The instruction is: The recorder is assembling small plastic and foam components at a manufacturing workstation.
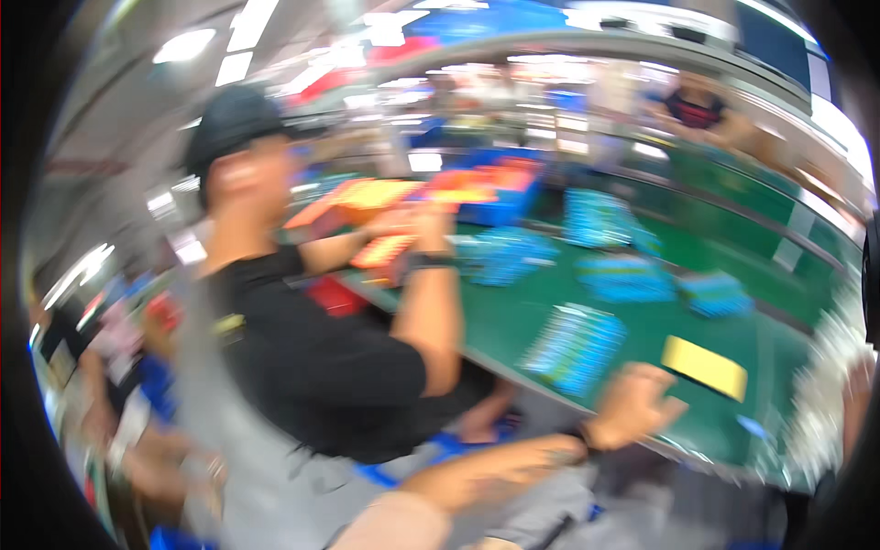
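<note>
Bright ceiling lights (247,26) streak across a blurred hall at eleven o'clock in the head view, and a green table (495,321) runs from the centre toward four o'clock. Over its near edge, the left hand (632,408) has its fingers released, loosely parted and slightly curled, thumb apart; whether they touch the table I cannot tell. From that hand, a yellow block (704,368) lies near at two o'clock, a blue-and-white bundle (575,348) just beside at eleven. I cannot tell how the right hand's fingers stand. At nine o'clock, a co-worker in black (316,353) handles orange pieces (367,194).
</note>
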